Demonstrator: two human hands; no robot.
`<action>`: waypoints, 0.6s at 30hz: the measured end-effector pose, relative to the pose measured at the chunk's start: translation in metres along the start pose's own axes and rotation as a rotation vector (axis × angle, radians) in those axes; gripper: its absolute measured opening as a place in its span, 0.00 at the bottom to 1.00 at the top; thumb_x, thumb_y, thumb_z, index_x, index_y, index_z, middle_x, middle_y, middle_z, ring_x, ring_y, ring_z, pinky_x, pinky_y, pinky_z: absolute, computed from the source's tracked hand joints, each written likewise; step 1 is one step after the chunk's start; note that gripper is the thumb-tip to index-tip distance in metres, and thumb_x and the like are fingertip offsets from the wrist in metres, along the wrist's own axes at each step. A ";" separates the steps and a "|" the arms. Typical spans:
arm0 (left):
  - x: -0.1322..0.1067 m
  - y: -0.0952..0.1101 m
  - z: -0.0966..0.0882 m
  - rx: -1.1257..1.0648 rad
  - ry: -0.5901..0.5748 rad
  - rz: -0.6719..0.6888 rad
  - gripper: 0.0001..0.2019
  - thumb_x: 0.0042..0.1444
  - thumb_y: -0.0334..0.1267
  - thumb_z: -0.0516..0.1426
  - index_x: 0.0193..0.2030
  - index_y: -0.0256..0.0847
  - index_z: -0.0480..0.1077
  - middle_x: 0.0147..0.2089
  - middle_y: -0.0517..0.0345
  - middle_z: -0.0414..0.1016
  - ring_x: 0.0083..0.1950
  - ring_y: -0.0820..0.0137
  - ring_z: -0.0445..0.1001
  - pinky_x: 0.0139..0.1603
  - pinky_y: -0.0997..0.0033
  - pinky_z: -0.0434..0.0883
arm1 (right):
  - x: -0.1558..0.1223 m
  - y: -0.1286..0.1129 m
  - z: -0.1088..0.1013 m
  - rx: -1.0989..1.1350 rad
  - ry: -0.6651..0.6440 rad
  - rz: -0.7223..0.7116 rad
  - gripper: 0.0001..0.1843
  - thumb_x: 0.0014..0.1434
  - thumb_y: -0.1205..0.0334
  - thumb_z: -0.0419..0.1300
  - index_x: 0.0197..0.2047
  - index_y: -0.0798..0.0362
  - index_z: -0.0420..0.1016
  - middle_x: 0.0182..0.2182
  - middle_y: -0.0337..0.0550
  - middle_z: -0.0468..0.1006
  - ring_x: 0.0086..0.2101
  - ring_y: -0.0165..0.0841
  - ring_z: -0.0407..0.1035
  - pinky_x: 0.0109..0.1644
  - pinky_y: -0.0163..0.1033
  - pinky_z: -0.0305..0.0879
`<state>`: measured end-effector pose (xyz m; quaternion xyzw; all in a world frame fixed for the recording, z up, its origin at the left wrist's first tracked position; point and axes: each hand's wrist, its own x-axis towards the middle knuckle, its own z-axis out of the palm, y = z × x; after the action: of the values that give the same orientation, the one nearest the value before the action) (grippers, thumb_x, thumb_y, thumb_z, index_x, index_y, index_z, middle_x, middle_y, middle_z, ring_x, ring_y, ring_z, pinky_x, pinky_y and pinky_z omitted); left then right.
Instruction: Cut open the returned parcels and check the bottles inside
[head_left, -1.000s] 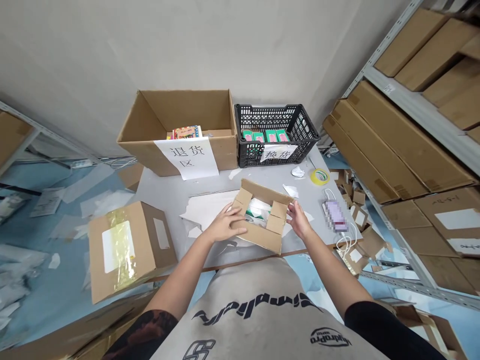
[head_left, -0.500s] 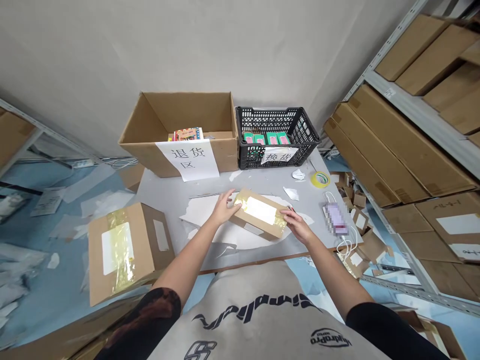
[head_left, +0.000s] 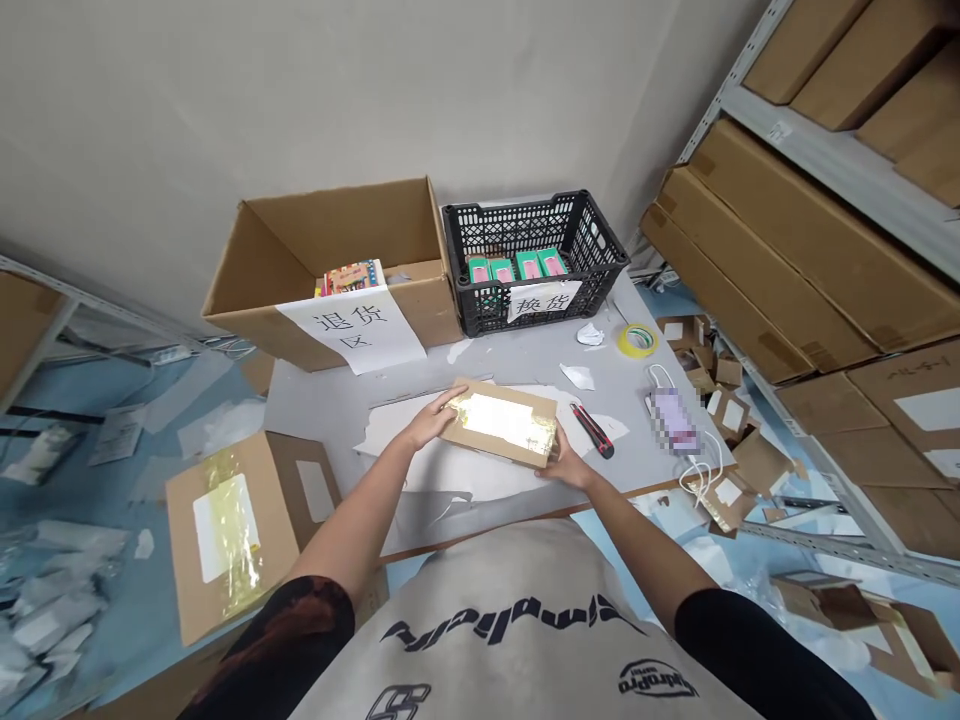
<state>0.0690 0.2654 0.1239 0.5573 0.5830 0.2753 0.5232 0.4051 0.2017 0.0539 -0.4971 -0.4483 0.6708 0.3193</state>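
Observation:
A small cardboard box [head_left: 499, 423] lies flat on a white paper sheet [head_left: 457, 470], its top covered by a white label under shiny yellowish tape. My left hand [head_left: 431, 418] grips its left end, with the fingers over the upper edge. My right hand [head_left: 562, 468] holds the lower right corner. Just right of that hand, a red and black utility knife [head_left: 591, 430] rests on the grey table [head_left: 330, 400], not touched by either hand. The box's contents are hidden.
At the table's back stand an open carton [head_left: 330, 270] holding colourful packages and a black plastic crate [head_left: 532, 262] with green-and-pink packs. A tape roll [head_left: 638, 340], a pixelated device [head_left: 673, 420] with white cable, and cardboard scraps lie right. A taped box [head_left: 229, 530] sits below left. Shelves of cartons rise right.
The box with open flaps and green-and-white contents now lies closed, its taped label face up. Both hands still hold it. The utility knife has come into view right of the box.

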 end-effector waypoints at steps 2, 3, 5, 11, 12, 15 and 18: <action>-0.004 -0.005 -0.001 -0.062 0.070 -0.024 0.29 0.54 0.40 0.53 0.65 0.49 0.65 0.70 0.59 0.60 0.68 0.60 0.61 0.67 0.61 0.60 | 0.003 -0.012 0.002 0.124 -0.020 0.014 0.70 0.31 0.64 0.76 0.72 0.31 0.42 0.72 0.42 0.41 0.58 0.45 0.64 0.58 0.51 0.65; -0.005 -0.007 -0.002 -0.107 0.102 -0.045 0.29 0.54 0.41 0.53 0.65 0.49 0.64 0.70 0.59 0.59 0.68 0.60 0.61 0.66 0.62 0.61 | 0.005 -0.019 0.002 0.159 -0.022 0.008 0.68 0.32 0.64 0.76 0.71 0.31 0.44 0.72 0.41 0.39 0.57 0.44 0.66 0.58 0.50 0.66; -0.009 -0.007 -0.006 -0.215 0.132 -0.096 0.30 0.54 0.41 0.54 0.66 0.49 0.63 0.70 0.57 0.59 0.65 0.61 0.64 0.62 0.64 0.65 | 0.009 -0.031 0.001 0.190 -0.038 0.000 0.65 0.34 0.63 0.76 0.70 0.32 0.49 0.72 0.40 0.41 0.56 0.43 0.68 0.59 0.49 0.65; -0.025 0.001 -0.020 -0.313 -0.048 -0.227 0.29 0.55 0.54 0.55 0.64 0.53 0.64 0.62 0.54 0.70 0.51 0.62 0.74 0.45 0.66 0.72 | 0.000 -0.059 -0.015 0.193 -0.024 0.154 0.40 0.45 0.50 0.72 0.61 0.41 0.68 0.61 0.46 0.68 0.50 0.41 0.72 0.51 0.46 0.72; -0.027 0.000 -0.020 -0.302 -0.080 -0.253 0.28 0.55 0.56 0.54 0.62 0.52 0.66 0.57 0.54 0.73 0.47 0.63 0.76 0.42 0.66 0.73 | -0.004 -0.061 -0.017 0.204 -0.025 0.207 0.34 0.49 0.45 0.69 0.58 0.42 0.70 0.57 0.47 0.72 0.49 0.41 0.73 0.48 0.46 0.73; -0.023 -0.009 -0.008 -0.282 -0.112 -0.409 0.27 0.57 0.60 0.48 0.51 0.45 0.73 0.40 0.54 0.77 0.34 0.65 0.75 0.36 0.66 0.73 | -0.015 -0.063 -0.016 0.237 -0.026 0.365 0.30 0.55 0.36 0.60 0.55 0.44 0.73 0.48 0.50 0.78 0.44 0.42 0.75 0.44 0.49 0.76; -0.011 -0.021 0.010 -0.272 -0.091 -0.605 0.31 0.58 0.63 0.42 0.41 0.40 0.74 0.27 0.53 0.73 0.27 0.63 0.73 0.31 0.64 0.72 | -0.023 -0.055 -0.015 0.252 -0.038 0.459 0.35 0.55 0.31 0.57 0.54 0.48 0.74 0.43 0.53 0.80 0.41 0.44 0.77 0.46 0.53 0.75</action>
<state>0.0688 0.2476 0.1050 0.2959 0.6558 0.1576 0.6764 0.4250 0.2071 0.1114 -0.5293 -0.2427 0.7855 0.2096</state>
